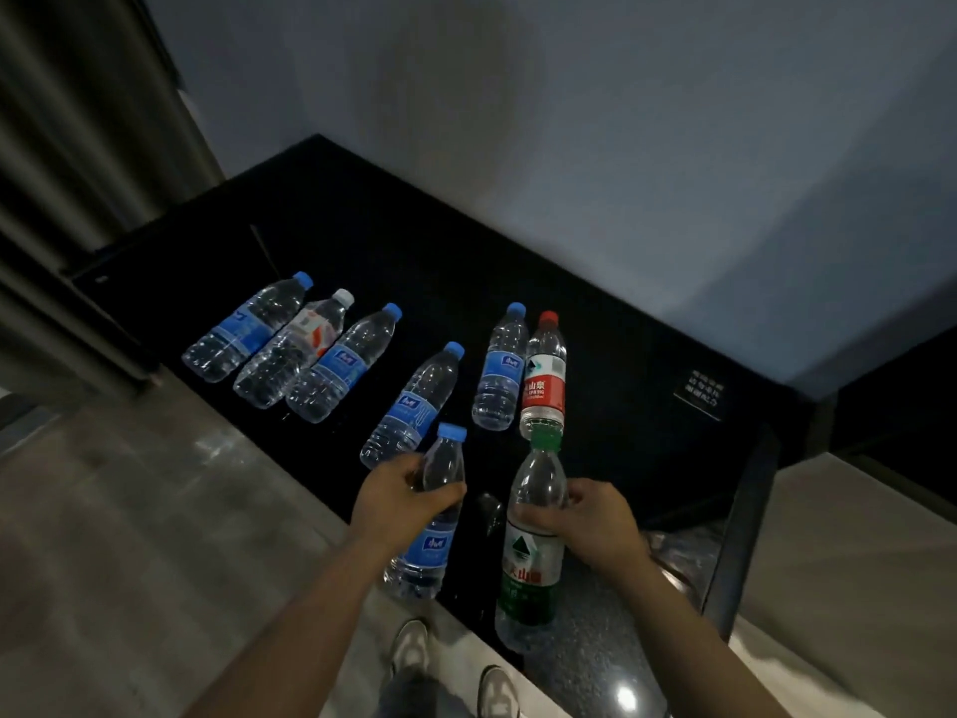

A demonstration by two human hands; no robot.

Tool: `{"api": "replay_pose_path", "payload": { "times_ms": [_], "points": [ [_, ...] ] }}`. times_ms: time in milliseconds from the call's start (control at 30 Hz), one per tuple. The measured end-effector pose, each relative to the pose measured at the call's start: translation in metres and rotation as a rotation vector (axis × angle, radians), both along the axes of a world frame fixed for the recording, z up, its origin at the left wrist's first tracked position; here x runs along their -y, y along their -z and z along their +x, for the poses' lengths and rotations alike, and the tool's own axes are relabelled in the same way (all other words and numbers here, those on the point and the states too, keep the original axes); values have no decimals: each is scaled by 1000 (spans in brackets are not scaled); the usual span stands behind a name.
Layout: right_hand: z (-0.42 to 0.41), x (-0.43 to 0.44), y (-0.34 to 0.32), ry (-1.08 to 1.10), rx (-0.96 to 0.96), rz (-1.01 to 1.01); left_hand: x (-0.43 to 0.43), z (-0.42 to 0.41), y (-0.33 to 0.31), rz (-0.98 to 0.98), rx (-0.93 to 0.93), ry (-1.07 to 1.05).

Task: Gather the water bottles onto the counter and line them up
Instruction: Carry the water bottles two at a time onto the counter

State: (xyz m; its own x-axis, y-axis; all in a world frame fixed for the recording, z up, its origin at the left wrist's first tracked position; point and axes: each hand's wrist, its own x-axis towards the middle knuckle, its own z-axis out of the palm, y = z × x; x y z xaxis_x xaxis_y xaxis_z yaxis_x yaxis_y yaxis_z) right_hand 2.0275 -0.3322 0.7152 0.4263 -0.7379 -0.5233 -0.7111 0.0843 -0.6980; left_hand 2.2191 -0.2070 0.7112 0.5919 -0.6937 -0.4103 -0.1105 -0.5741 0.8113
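Observation:
My left hand grips a blue-capped, blue-labelled bottle by its upper body, near the counter's front edge. My right hand holds a larger green-capped, green-labelled bottle beside it. On the black counter stand several more bottles: at the left a blue-capped one, a white-capped one with a red and white label and another blue-capped one. In the middle stands a blue-capped bottle. Further right are a blue-capped bottle and a red-capped, red-labelled one, touching each other.
A small dark sign with white text stands at the counter's right. A grey wall rises behind the counter and curtains hang at the left. Below are a pale floor and my shoes. A dark panel stands at the right.

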Motion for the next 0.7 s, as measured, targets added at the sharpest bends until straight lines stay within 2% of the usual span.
{"api": "replay_pose_path", "payload": {
  "times_ms": [200,433,700],
  "points": [
    [9,4,27,65,-94,15,17,14,26,90,6,88],
    [15,8,49,143,-153,134,29,16,47,191,34,134],
    [18,7,69,206,-227,113,41,15,60,287,97,201]
  ]
}}
